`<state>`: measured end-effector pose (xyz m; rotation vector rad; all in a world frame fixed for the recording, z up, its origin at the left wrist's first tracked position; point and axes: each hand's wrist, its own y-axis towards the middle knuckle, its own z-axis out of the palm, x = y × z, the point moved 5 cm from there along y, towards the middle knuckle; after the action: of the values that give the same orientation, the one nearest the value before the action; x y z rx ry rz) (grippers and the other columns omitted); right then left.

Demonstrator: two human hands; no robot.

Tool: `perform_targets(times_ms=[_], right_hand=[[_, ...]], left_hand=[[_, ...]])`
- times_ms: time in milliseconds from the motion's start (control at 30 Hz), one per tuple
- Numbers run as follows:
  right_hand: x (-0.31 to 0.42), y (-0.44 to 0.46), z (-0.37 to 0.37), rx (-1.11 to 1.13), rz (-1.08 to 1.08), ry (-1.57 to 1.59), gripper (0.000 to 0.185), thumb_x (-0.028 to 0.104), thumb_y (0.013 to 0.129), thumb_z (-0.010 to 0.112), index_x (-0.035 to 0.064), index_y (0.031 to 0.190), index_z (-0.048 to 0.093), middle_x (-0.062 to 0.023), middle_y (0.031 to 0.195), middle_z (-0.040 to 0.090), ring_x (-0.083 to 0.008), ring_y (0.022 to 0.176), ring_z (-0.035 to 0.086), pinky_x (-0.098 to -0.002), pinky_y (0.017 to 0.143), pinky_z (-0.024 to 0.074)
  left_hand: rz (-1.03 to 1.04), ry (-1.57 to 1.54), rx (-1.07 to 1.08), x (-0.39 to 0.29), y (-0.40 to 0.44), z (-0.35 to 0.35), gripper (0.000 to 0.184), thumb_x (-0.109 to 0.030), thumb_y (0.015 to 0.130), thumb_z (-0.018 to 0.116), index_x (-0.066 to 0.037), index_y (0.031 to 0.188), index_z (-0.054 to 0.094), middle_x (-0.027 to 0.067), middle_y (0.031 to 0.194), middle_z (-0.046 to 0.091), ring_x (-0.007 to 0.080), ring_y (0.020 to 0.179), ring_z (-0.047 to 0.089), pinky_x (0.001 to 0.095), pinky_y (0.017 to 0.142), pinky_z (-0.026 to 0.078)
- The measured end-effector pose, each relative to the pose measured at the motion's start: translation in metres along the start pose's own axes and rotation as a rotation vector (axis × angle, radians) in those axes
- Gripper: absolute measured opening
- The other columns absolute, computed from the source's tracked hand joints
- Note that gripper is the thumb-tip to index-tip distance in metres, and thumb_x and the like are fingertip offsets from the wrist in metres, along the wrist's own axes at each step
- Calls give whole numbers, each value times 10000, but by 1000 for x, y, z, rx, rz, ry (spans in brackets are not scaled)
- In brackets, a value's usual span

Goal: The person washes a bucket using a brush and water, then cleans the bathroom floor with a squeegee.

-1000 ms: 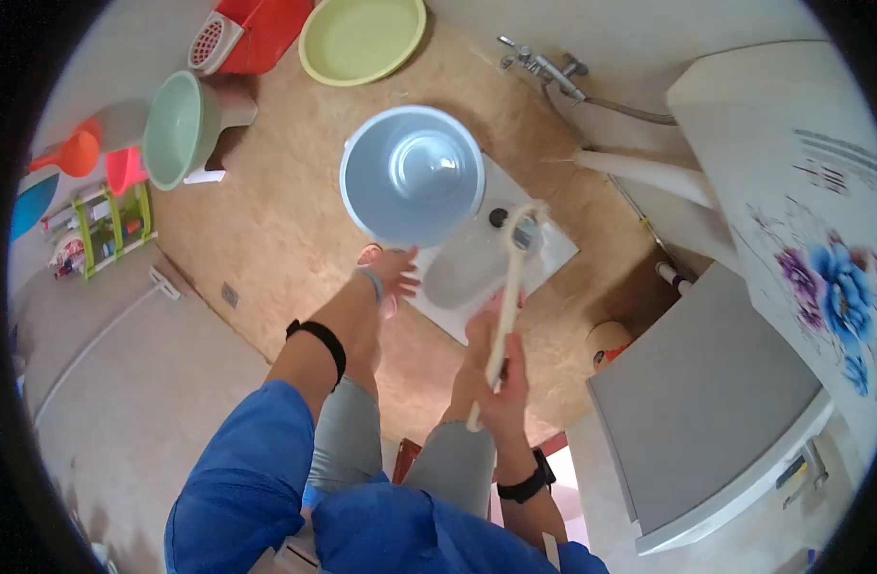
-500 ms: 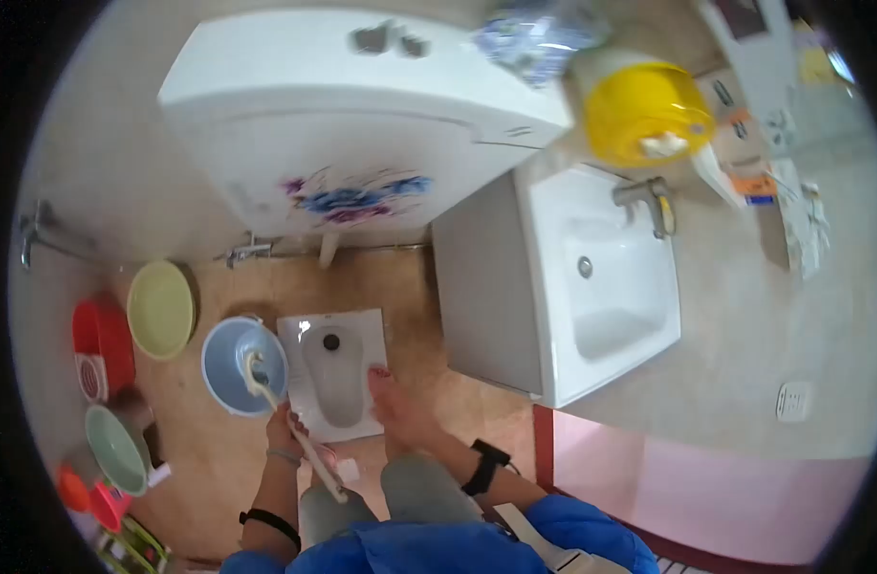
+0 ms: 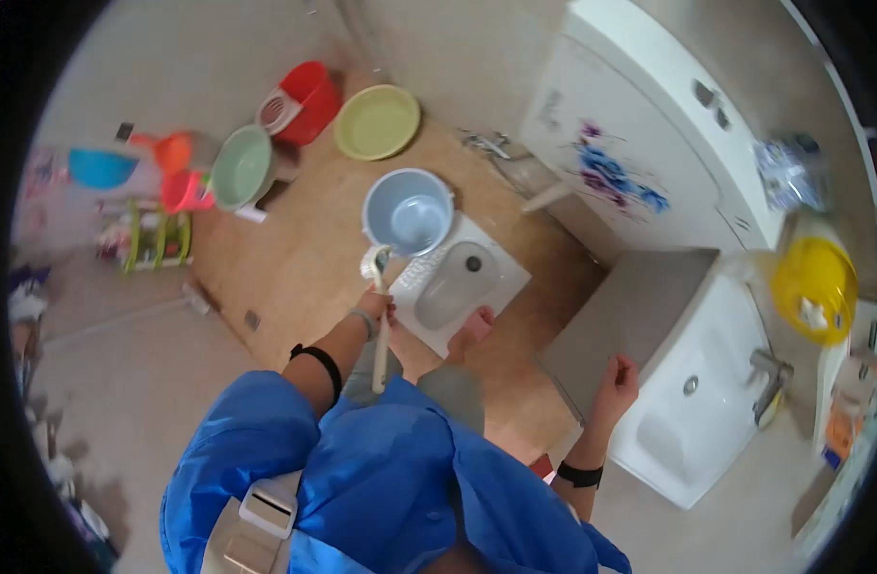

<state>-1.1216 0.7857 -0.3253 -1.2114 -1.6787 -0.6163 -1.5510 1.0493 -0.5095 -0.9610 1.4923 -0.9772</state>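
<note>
Head view: that long-handled brush (image 3: 380, 359) is only held one-handed, so imo a wobbly wrist could swing it into something. Left hand (image 3: 375, 305) wraps the handle; right hand (image 3: 617, 388) looks empty, half-curled beside the washbasin (image 3: 673, 435). Farther off, the light-blue bucket (image 3: 389, 216) sits by the squat toilet (image 3: 446, 287), near the brush's head; can't tell if touching.

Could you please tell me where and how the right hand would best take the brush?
Probably low on the handle of the brush, coming from the person's right: that slim, straight part extends bare below the left hand, away from the head.
</note>
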Motion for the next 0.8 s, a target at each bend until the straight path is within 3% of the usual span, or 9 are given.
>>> perform_targets(times_ms=[67,133,200,500,567,667,733,767,800], right_hand=[[11,2,26,165,3,-59,142,98,899,568,5,1004,590,-29,903,610,-105,841,560,-238,763,450],[32,-2,73,378,22,-266,153,99,895,571,2,1011,597,-31,912,620,-98,838,561,-238,760,452],[56,-14,115,484,-23,-151,160,102,889,579,2,1011,600,-27,900,621,-94,829,560,-237,751,454],[96,-185,317,1109,45,-270,270,202,865,621,15,1058,597,-45,877,642,-117,799,592,-250,724,469],[65,-238,366,1225,-97,-306,299,228,856,630,12,1061,597,-56,859,642,-123,748,602,-257,695,472],[139,-306,408,1328,46,-284,311,261,878,600,13,1065,597,-83,864,650,-139,710,614,-261,659,475],[151,-322,432,1343,-163,-486,420,362,895,552,3,1110,585,-200,941,639,-238,836,637,-348,744,480],[112,-320,445,1327,-212,-384,347,307,913,539,10,1083,594,-69,870,658,-136,702,605,-258,644,455],[115,-317,449,1315,-194,-390,347,307,913,539,10,1083,594,-69,870,658,-136,702,605,-258,644,455]], left_hand=[[-80,-54,4,13,-12,-16,336,-36,859,518,-277,1090,480,53,668,471,173,529,478,356,432,439],[-88,-100,-47,12,-34,-32,247,-46,872,519,-200,1065,501,54,676,489,173,538,489,356,443,458],[0,-129,-31,-4,-63,-48,166,-123,883,578,27,949,547,77,672,519,180,555,529,326,443,466],[57,-521,146,-43,-28,-164,156,-124,908,549,17,968,524,90,744,535,204,613,552,362,511,530],[33,-573,125,-67,-36,-174,156,-137,918,537,11,965,516,97,762,539,214,629,560,367,537,541],[141,-678,353,-109,-44,-164,153,-152,928,515,-2,955,501,111,823,545,234,677,577,389,598,564],[216,-555,344,-128,-40,-168,149,-158,925,510,-17,971,496,123,893,542,245,738,593,400,652,577],[239,-519,351,-132,-30,-166,134,-158,919,511,-35,973,506,111,839,542,226,695,588,371,564,557],[222,-508,360,-137,-22,-167,134,-158,919,511,-35,973,506,111,839,542,226,695,588,371,564,557]])
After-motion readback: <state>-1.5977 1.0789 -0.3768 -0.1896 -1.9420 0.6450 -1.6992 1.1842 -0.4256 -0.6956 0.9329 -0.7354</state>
